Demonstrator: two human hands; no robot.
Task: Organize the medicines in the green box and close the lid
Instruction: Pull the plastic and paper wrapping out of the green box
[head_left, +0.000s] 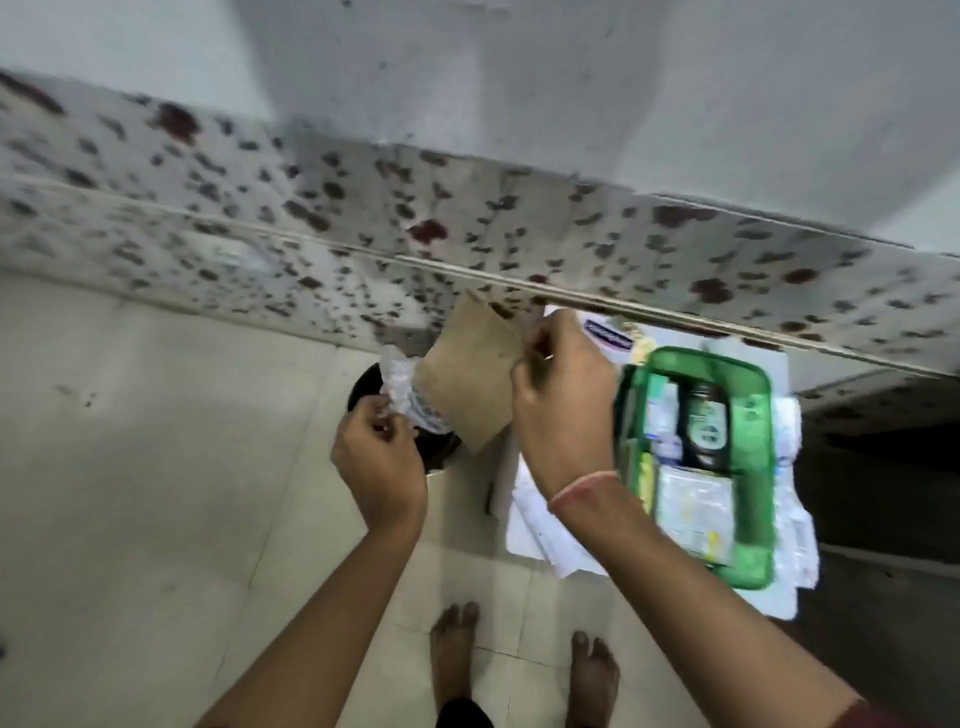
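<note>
Green box (759, 467) sat open on white papers (535, 525), just right of the right hand (563, 395), medicines inside. Right hand pinched the edge of a brown paper packet (467, 379); left hand (376, 457) gripped crinkled clear plastic (400, 384) over a dark round bin (436, 447).

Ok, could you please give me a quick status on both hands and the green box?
Left hand gripping clear wrapper. Right hand pinching brown packet. Green box open on papers, partly filled, lid not visible. Nothing blocking it.
</note>
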